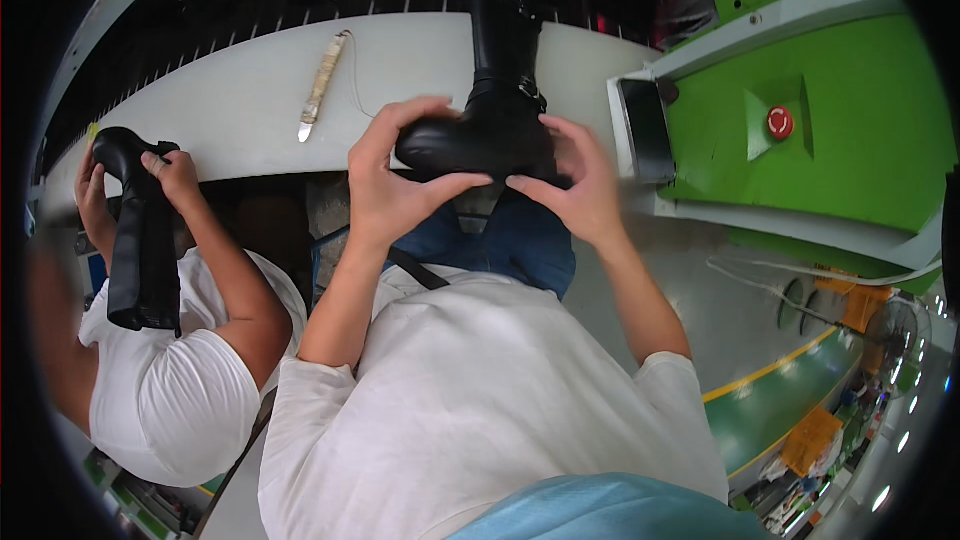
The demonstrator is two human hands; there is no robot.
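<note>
A tall black boot (490, 135) lies on its side at the near edge of the white table, its shaft pointing away from me and its toe to the left. My left hand (385, 175) is curled around the toe end, fingers over the top and thumb along the sole. At the heel, my right hand (583, 180) grips from the other side, its fingers partly blurred. Both thumbs nearly meet at the sole edge. Straps with metal buckles cross the boot's ankle.
On the white table (230, 130) lies a tape-wrapped tool (322, 85) with a pale tip and thin cord. To the left, another person holds a second black boot (140, 240). A green machine (850, 120) with a red button (780, 122) stands at right. Dark machinery lines the back.
</note>
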